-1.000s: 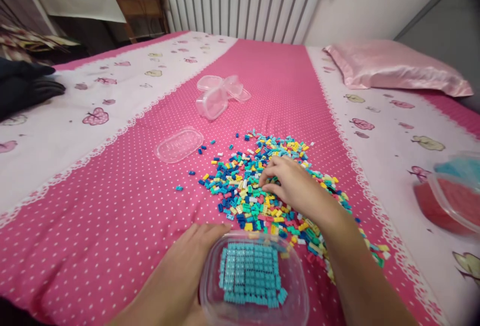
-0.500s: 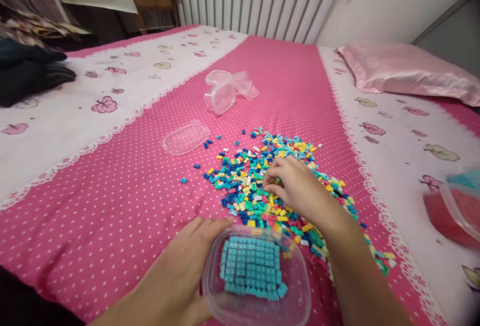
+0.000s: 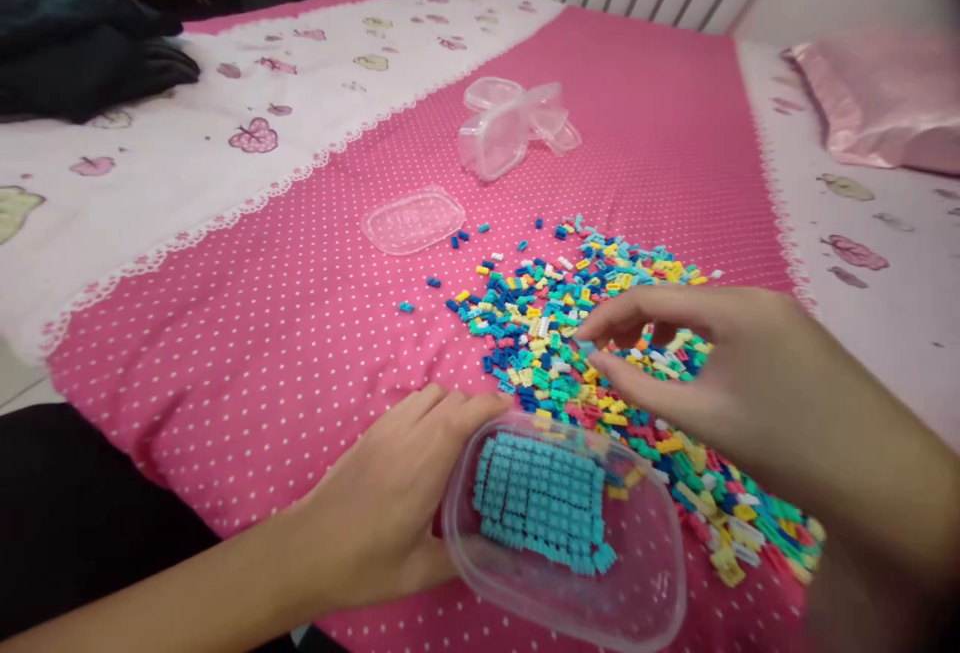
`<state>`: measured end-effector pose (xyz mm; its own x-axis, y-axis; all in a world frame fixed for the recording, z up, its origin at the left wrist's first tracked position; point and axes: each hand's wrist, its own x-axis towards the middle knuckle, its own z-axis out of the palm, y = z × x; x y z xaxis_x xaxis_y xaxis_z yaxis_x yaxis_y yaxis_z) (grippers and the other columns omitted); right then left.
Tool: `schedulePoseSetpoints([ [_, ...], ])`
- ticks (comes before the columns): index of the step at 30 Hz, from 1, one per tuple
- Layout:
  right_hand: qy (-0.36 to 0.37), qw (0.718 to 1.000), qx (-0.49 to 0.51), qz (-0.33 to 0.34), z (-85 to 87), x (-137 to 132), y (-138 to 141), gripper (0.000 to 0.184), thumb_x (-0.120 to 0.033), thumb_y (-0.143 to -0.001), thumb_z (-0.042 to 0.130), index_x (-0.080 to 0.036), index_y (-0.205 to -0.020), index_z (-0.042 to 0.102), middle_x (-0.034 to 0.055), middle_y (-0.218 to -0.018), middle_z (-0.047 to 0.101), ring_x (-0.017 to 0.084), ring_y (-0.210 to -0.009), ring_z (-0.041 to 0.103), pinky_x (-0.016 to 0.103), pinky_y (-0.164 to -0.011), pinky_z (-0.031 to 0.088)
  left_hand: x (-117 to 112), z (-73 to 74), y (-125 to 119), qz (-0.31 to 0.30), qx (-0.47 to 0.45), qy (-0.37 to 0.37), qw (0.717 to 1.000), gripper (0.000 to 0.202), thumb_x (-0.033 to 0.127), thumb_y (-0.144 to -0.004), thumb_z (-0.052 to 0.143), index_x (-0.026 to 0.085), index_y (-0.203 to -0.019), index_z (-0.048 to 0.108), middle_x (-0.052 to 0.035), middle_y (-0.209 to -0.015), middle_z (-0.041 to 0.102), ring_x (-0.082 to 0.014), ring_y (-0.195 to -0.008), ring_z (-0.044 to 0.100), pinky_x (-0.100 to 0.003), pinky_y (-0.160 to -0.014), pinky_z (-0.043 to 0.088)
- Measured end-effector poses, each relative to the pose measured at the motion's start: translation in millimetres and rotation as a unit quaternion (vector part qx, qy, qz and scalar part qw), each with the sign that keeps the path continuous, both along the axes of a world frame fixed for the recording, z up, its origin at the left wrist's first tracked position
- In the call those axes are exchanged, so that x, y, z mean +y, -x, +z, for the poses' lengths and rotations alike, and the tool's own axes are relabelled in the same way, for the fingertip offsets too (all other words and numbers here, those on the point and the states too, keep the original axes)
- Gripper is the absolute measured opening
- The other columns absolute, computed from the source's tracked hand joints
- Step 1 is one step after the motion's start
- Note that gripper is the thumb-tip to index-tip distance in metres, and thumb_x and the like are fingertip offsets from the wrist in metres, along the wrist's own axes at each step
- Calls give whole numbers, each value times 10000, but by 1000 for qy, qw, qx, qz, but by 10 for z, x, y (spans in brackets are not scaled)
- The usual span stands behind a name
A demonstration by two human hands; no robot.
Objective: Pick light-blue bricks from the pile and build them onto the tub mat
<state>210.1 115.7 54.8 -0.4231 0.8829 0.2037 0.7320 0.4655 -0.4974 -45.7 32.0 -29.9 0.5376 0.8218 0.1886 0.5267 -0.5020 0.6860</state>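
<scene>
My left hand (image 3: 409, 478) grips the near-left rim of a clear plastic container (image 3: 645, 593), thumb below and fingers along its far side. Inside lies a block of light-blue toy bricks (image 3: 544, 498) joined in rows, with one brick jutting from its lower right corner. Over the pile of small mixed-colour building bricks (image 3: 540, 308), my right hand (image 3: 697, 363) is raised, thumb and forefinger pinched on a small light-blue brick (image 3: 585, 344). Part of the pile is hidden behind that hand.
A clear lid (image 3: 414, 220) lies flat left of the pile. Farther back are several clear containers and lids (image 3: 499, 138). Dark folded cloth (image 3: 90, 48) rests at the far left of the bed, a pink pillow (image 3: 885, 98) at the right. Several loose bricks lie around the pile.
My right hand has lifted from the pile and come nearer, now with a small light-blue brick in its fingertips. The view has shifted; my left hand still holds the container.
</scene>
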Motion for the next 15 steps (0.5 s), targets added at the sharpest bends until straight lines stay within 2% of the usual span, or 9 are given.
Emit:
schedulePoseSetpoints([
  [3,1,994,-34,108,96,-257,169,187,-164,-782,629,-314,-812,737,-72,-734,754,136,-591,686,258,-503,439,-6,4,-29,2,5,-14,1000,749,518,-849,805,267,-1433,408,-52,-1194,686,-242,-999,660,-375,-834,522],
  [4,4,989,-60,139,87,-337,229,192,-149,-760,610,-308,-782,716,-67,-686,726,132,-532,654,260,-453,395,-11,5,-39,11,7,-8,1000,754,514,-818,832,264,-1408,432,-46,-1159,690,-244,-976,660,-371,-810,512],
  [6,-1,981,-106,160,26,-467,334,190,-136,-722,598,-298,-772,681,-47,-669,700,141,-488,629,276,-403,330,-23,6,-59,28,10,13,999,743,496,-776,862,262,-1367,478,-38,-1126,697,-250,-959,661,-373,-792,496],
  [10,-36,977,-155,144,-96,-603,464,189,-125,-734,582,-294,-799,634,-28,-727,706,167,-486,647,305,-384,288,-47,-2,-86,46,18,63,997,730,460,-756,849,260,-1372,512,-46,-1233,693,-279,-1047,664,-409,-869,486],
  [13,-76,977,-174,101,-111,-640,513,171,-140,-753,570,-300,-792,614,-31,-621,671,191,-426,620,313,-374,258,-54,-12,-89,57,14,62,996,741,462,-766,838,252,-1393,505,-37,-1262,689,-265,-1049,666,-417,-904,477],
  [15,-103,972,-198,66,-115,-647,538,174,-130,-749,564,-298,-781,596,-35,-531,618,198,-372,583,312,-370,209,-55,-18,-88,59,3,44,997,678,460,-769,837,243,-1332,529,-30,-1222,694,-246,-1002,666,-413,-900,472],
])
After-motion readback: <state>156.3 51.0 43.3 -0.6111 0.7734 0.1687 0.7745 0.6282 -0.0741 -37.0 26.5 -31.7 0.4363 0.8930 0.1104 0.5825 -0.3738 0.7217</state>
